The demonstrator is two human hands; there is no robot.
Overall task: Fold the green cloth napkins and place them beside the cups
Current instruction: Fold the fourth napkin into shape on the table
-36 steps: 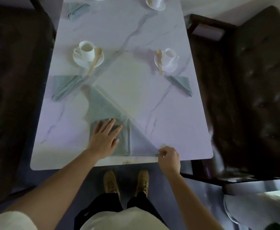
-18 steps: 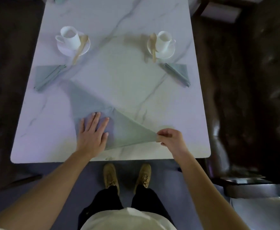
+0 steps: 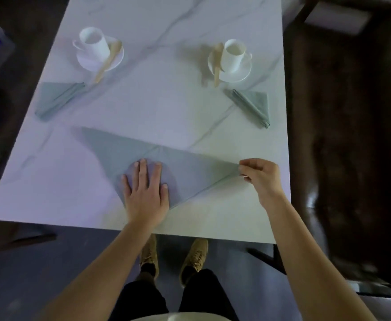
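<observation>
Your hands are both on the triangle napkin near the front edge of the desk.

Your left hand (image 3: 145, 191) lies flat with fingers spread, pressing the triangle napkin (image 3: 189, 167), while your right hand (image 3: 259, 177) pinches its right corner. It lies spread on the marble desk (image 3: 143, 107). Farther out, the left folded napkin (image 3: 55, 98) lies near the left cup (image 3: 93, 42) and the right folded napkin (image 3: 252, 105) near the right cup (image 3: 232, 54).

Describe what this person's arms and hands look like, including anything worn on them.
The left hand and right hand are ungloved, with no rings visible. Both arms are bare right to the frame's edge: no sleeves, watch or bracelet in view.
</observation>
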